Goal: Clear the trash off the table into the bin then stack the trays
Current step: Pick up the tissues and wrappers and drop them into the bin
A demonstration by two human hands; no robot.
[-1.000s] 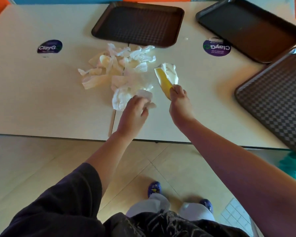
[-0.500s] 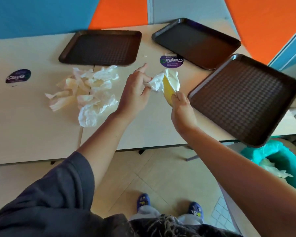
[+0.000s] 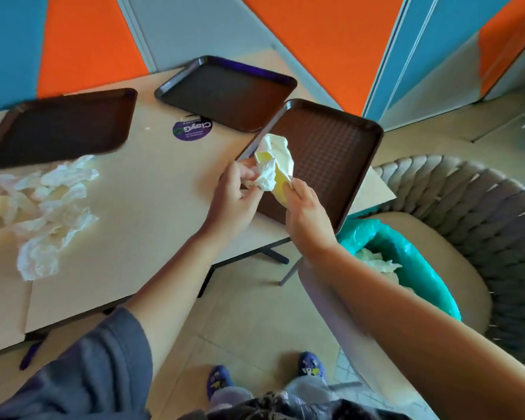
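Note:
Both hands hold one wad of trash point(image 3: 273, 165) above the table's right part: white crumpled napkins around a yellow wrapper. My left hand point(image 3: 235, 197) grips its left side and my right hand point(image 3: 305, 207) grips the yellow bottom end. A pile of crumpled napkins point(image 3: 47, 207) lies on the table point(image 3: 152, 201) at the left. Three dark brown trays rest on the table: one at the far left point(image 3: 58, 125), one at the back point(image 3: 228, 89), one at the right corner point(image 3: 331, 153). The bin point(image 3: 419, 259), lined with a teal bag, stands on the floor at the right with paper inside.
A grey woven chair point(image 3: 479, 213) curves around the bin on the right. A round purple sticker point(image 3: 192, 128) sits on the table between the trays. Orange and blue wall panels rise behind. My shoes point(image 3: 219, 383) are on the tiled floor below.
My left hand lifted a napkin from the pile and joined it to the wad in my right hand. My view swung right, and the bin and chair came into sight.

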